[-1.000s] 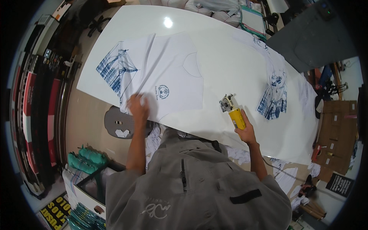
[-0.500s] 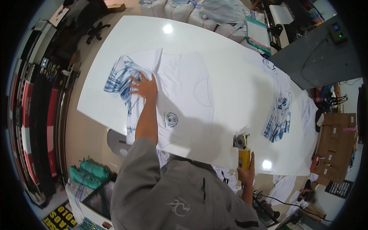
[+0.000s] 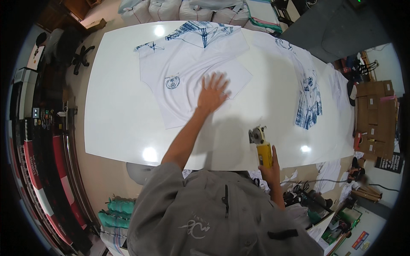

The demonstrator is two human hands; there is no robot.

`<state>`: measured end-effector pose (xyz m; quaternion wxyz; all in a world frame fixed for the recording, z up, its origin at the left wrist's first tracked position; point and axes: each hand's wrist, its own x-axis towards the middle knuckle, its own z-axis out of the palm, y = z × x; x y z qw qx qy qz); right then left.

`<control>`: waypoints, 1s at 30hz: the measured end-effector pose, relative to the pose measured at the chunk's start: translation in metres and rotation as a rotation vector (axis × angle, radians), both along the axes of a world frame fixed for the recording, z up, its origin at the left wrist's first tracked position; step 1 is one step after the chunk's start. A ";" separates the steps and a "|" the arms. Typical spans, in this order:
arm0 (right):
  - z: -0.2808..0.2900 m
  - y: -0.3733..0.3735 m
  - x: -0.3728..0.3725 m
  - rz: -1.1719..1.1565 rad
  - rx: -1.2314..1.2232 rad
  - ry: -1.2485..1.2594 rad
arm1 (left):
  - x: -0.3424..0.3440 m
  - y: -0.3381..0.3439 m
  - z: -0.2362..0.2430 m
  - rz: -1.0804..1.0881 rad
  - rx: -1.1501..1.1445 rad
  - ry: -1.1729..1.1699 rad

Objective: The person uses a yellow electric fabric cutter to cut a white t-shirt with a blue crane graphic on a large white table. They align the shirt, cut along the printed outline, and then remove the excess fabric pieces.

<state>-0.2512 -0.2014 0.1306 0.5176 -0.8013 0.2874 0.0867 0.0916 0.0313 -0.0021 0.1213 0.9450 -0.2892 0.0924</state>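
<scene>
A white T-shirt with a small round blue crest and blue-patterned sleeves lies flat on the big white table. My left hand is stretched far out over it, palm down and fingers spread, pressing on the shirt's lower part. My right hand stays near the table's front edge, wrapped around the yellow handle of a small round-blade fabric cutter that stands on the table. The cutter is apart from the shirt.
A second white and blue-patterned garment lies at the table's right. Folded cloth bundles sit beyond the far edge. Cardboard boxes stand at the right, green bundles on the floor at the lower left, cloth scraps at the right.
My left hand has slid to the right across the shirt, from its left sleeve to its lower middle. The view has shifted, and the cutter stays in my right hand at the front edge.
</scene>
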 end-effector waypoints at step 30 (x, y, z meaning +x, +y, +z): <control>-0.045 -0.064 -0.010 0.405 -0.329 -0.093 | -0.268 0.055 0.011 0.471 -0.021 0.241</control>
